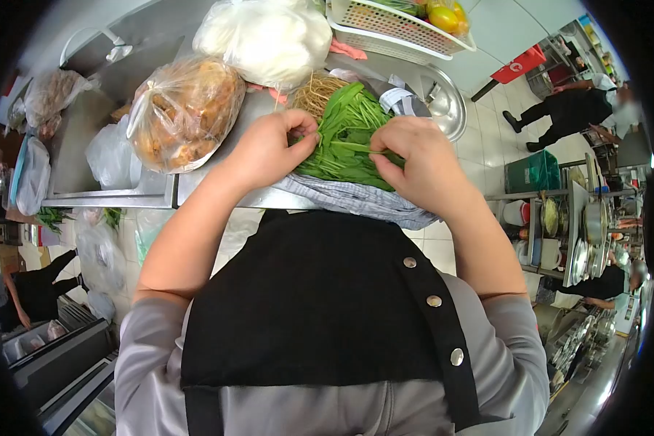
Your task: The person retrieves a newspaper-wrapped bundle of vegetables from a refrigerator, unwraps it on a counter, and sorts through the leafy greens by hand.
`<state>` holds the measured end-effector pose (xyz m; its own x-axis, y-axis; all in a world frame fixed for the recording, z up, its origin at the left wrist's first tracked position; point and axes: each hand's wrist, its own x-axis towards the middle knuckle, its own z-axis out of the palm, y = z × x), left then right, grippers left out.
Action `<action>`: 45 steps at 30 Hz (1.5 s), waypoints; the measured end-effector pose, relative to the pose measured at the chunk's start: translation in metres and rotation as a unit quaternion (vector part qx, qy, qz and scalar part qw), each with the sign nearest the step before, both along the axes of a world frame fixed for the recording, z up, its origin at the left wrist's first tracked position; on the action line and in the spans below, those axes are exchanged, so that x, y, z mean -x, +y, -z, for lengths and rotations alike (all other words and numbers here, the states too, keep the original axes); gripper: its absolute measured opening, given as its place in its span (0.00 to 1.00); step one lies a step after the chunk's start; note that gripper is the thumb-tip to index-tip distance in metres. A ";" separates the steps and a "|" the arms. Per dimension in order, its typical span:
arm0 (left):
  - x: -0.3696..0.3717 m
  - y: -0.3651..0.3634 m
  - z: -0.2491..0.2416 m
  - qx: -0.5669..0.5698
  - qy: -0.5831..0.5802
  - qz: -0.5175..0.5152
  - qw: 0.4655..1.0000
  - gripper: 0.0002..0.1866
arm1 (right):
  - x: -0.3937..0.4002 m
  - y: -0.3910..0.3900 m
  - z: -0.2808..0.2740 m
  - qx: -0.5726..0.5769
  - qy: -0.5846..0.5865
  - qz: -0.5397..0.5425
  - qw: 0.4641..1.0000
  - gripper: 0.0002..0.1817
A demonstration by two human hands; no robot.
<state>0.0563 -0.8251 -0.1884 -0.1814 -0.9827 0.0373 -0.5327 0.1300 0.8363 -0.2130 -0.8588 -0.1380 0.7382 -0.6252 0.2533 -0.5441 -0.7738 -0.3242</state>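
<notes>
Head view: left hand and right hand each pinched stems of the leafy greens bunch, which lay on a striped cloth at the steel bench's near edge. Bagged fried food, a white bag and a basket sat behind. No writing was readable.

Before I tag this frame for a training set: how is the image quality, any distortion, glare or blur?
Head view: strong fisheye bending, with black vignette at the corners; bright even light overhead; glare on the steel counter and the white bag; both hands, left hand and right hand, and the leafy greens are sharp; people at the edges are small and soft.
</notes>
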 end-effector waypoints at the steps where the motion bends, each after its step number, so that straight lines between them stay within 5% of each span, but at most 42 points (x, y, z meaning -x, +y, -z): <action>1: 0.000 0.001 0.001 0.002 0.009 0.000 1.000 0.10 | -0.002 0.000 0.001 0.006 -0.003 0.001 1.000 0.08; 6: -0.013 0.003 0.015 -0.081 0.127 0.020 0.988 0.08 | -0.013 -0.018 0.012 -0.018 -0.013 -0.009 1.000 0.07; 9: -0.022 0.010 0.015 0.124 0.071 0.121 0.982 0.08 | -0.017 -0.028 0.020 -0.044 -0.016 0.008 0.999 0.06; 11: -0.022 0.013 0.015 0.101 0.074 0.120 0.985 0.05 | -0.020 -0.033 0.020 -0.031 -0.023 -0.001 0.999 0.06; 18: -0.004 0.018 0.005 0.069 -0.056 -0.038 0.995 0.05 | -0.034 -0.037 -0.001 0.063 -0.029 -0.057 0.996 0.07; 21: 0.003 0.016 0.011 0.115 -0.024 -0.068 0.991 0.08 | -0.037 -0.039 -0.011 0.067 -0.006 -0.058 0.996 0.07; 27: -0.001 0.010 0.023 0.170 -0.090 -0.039 0.981 0.09 | -0.047 -0.035 -0.016 0.098 0.027 -0.083 0.991 0.09; 33: 0.000 0.008 0.018 0.122 -0.048 -0.050 0.990 0.08 | -0.074 -0.041 0.002 0.104 0.208 -0.097 0.968 0.06; 42: -0.002 0.008 0.021 0.058 -0.032 -0.056 0.996 0.08 | -0.076 -0.038 0.016 0.145 0.130 -0.106 0.975 0.05; 45: 0.000 0.010 0.014 0.077 -0.045 -0.060 0.994 0.07 | -0.077 -0.036 0.028 0.092 0.003 -0.098 0.991 0.03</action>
<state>0.0567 -0.8149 -0.2021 -0.0724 -0.9814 0.1776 -0.6234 0.1835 0.7601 -0.1363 -0.8950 -0.1656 0.8425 -0.4139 0.3448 -0.3797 -0.9103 -0.1648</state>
